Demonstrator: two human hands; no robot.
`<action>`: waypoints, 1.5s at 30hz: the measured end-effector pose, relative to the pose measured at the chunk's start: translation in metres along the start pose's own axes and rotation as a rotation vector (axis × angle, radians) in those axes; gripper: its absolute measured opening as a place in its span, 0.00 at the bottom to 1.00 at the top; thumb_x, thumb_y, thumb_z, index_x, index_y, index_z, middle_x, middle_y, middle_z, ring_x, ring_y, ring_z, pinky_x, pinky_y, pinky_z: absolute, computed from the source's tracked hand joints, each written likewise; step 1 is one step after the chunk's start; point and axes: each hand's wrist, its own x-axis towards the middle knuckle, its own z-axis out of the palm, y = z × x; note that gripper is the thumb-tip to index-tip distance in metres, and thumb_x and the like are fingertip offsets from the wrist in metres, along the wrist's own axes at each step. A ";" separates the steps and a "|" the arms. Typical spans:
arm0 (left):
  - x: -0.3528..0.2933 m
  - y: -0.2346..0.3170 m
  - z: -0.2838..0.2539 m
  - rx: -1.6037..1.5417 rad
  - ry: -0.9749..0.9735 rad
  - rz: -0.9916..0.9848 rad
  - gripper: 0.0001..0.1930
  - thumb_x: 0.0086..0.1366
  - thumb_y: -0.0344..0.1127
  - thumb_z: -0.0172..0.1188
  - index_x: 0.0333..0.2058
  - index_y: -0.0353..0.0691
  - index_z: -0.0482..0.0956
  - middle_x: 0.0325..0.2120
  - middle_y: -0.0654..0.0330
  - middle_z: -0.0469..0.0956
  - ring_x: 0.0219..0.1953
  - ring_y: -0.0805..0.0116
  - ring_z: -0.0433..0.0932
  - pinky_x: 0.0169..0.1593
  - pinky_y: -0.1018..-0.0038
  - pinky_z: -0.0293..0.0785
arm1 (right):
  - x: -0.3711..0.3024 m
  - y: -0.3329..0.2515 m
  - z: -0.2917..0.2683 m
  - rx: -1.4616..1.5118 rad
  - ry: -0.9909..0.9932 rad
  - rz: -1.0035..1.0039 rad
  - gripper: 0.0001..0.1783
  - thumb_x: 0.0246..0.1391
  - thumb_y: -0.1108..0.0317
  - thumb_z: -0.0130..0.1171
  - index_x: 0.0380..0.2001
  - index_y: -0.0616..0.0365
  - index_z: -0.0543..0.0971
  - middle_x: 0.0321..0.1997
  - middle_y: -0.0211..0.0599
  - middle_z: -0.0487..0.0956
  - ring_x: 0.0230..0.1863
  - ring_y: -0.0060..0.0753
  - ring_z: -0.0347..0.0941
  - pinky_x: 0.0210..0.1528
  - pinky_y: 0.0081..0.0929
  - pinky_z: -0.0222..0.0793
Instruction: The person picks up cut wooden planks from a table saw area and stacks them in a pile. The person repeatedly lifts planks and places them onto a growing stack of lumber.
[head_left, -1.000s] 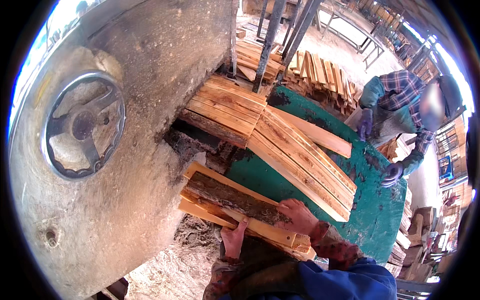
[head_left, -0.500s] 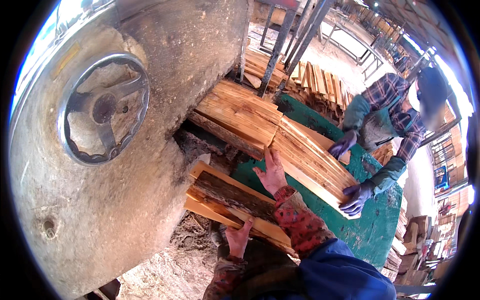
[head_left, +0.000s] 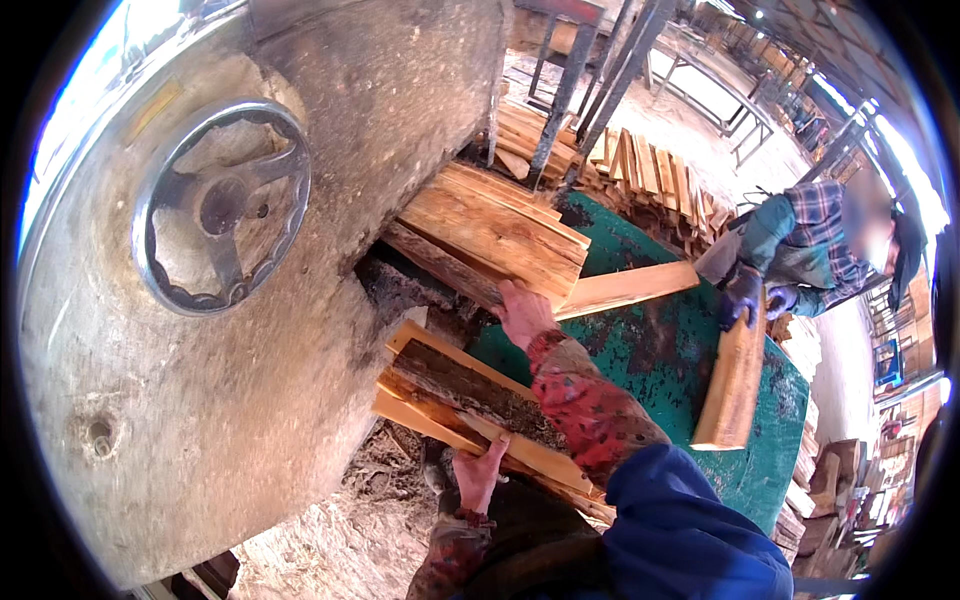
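Near me lies a stack of rough boards (head_left: 562, 465) with a dark bark-covered slab (head_left: 455, 385) on it. My left hand (head_left: 477, 474) grips the stack's near edge, thumb on top and fingers hidden underneath. My right hand (head_left: 526, 316) reaches across to a bark-edged board (head_left: 440, 262) beside the metal machine, its fingers bent over the end. Behind that hand, wide sawn boards (head_left: 495, 232) lie side by side, ends toward the table. One loose board (head_left: 630, 290) rests at an angle on the green table (head_left: 640, 345).
A large metal machine panel with a handwheel (head_left: 222, 205) stands at the left. Across the table a gloved co-worker (head_left: 800, 245) holds a bundle of boards (head_left: 732, 385) on the table's right side. More stacked boards (head_left: 650, 170) lie behind, near metal posts (head_left: 560, 95).
My right hand has drawn back slightly left and bent its fingers over the board's end. The co-worker has swung boards away to the right. My left hand stays on the stack.
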 end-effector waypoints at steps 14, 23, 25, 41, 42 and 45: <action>0.000 -0.008 -0.005 0.054 -0.013 0.093 0.18 0.57 0.35 0.70 0.40 0.27 0.79 0.32 0.63 0.80 0.33 0.77 0.76 0.38 0.77 0.75 | -0.193 0.102 -0.074 0.612 -0.209 0.374 0.22 0.45 0.62 0.71 0.40 0.65 0.79 0.32 0.39 0.81 0.35 0.21 0.74 0.41 0.26 0.71; 0.000 -0.021 -0.019 -0.033 -0.051 -0.008 0.15 0.62 0.34 0.62 0.42 0.27 0.77 0.34 0.60 0.79 0.33 0.74 0.74 0.39 0.76 0.73 | -0.251 0.069 -0.109 0.620 -0.356 0.355 0.21 0.46 0.58 0.71 0.39 0.62 0.80 0.31 0.39 0.81 0.32 0.26 0.75 0.36 0.28 0.71; 0.005 -0.030 -0.033 -0.059 -0.040 -0.154 0.17 0.63 0.36 0.61 0.44 0.27 0.76 0.38 0.59 0.79 0.36 0.72 0.74 0.43 0.74 0.72 | -0.253 0.063 -0.107 0.562 -0.383 0.276 0.21 0.47 0.56 0.70 0.37 0.61 0.80 0.30 0.41 0.81 0.31 0.34 0.76 0.35 0.31 0.71; -0.002 0.005 0.000 0.106 0.073 0.010 0.24 0.54 0.38 0.70 0.44 0.26 0.78 0.41 0.57 0.79 0.41 0.68 0.75 0.49 0.72 0.70 | -0.161 0.040 -0.120 0.361 -0.150 -0.124 0.15 0.52 0.57 0.63 0.34 0.58 0.80 0.29 0.41 0.77 0.30 0.47 0.76 0.31 0.40 0.72; -0.002 0.008 0.001 0.122 0.079 -0.013 0.23 0.54 0.38 0.70 0.43 0.26 0.78 0.41 0.58 0.79 0.41 0.68 0.75 0.49 0.72 0.71 | -0.149 0.036 -0.120 0.387 -0.129 -0.128 0.15 0.52 0.57 0.63 0.35 0.59 0.80 0.29 0.41 0.77 0.29 0.46 0.76 0.30 0.39 0.72; -0.003 0.009 0.002 0.149 0.095 -0.035 0.23 0.53 0.39 0.71 0.41 0.26 0.79 0.39 0.58 0.79 0.41 0.68 0.75 0.49 0.72 0.71 | -0.113 0.026 -0.113 0.474 -0.081 -0.202 0.14 0.52 0.61 0.64 0.34 0.62 0.80 0.27 0.42 0.78 0.27 0.44 0.76 0.28 0.35 0.72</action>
